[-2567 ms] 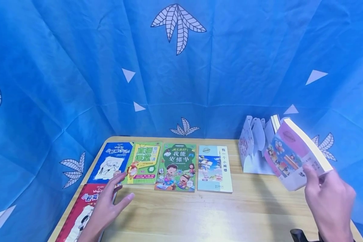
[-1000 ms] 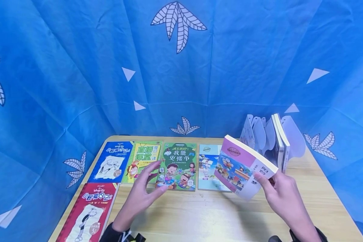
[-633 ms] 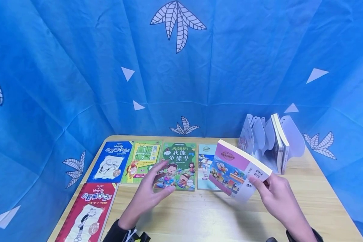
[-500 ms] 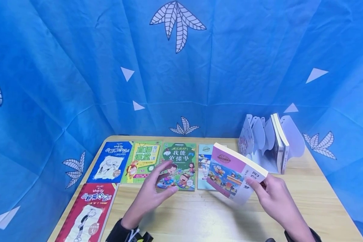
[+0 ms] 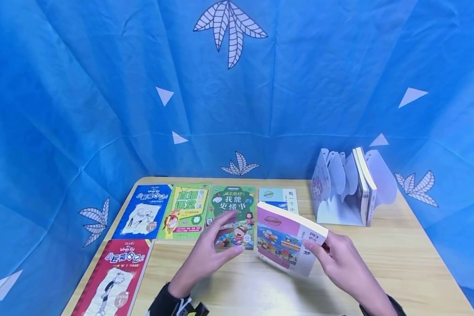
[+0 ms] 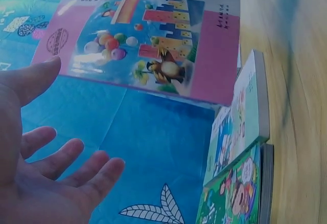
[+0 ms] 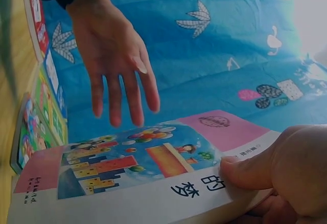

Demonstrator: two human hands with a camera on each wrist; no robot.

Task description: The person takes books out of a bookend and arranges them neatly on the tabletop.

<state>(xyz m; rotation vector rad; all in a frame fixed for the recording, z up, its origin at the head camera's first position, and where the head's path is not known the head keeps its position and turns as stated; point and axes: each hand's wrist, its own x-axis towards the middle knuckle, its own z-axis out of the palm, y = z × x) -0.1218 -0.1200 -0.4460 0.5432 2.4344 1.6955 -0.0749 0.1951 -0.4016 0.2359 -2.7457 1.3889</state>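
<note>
In the head view my right hand (image 5: 341, 261) grips a pink and white paperback book (image 5: 282, 239) by its right edge, thumb on the front cover. The book is held tilted above the table, in front of a light-blue book (image 5: 268, 195) that it partly covers. My left hand (image 5: 211, 250) hovers to the left of the held book with fingers spread, not touching it. Behind that hand lies a green book (image 5: 242, 204), partly hidden. The left wrist view shows the left hand's fingers (image 6: 61, 157) apart from the pink book (image 6: 219, 55).
A blue book (image 5: 144, 215), a yellow-green book (image 5: 187, 210) and a red book (image 5: 118, 276) lie flat at the left. At the back right, a white book rack (image 5: 324, 184) holds upright books (image 5: 365, 193). A blue curtain (image 5: 300, 87) surrounds the wooden table (image 5: 411, 263).
The right hand has carried the pink book leftward and down from near the rack to the table's middle. My left hand has moved right, from above the left-hand books towards the held book.
</note>
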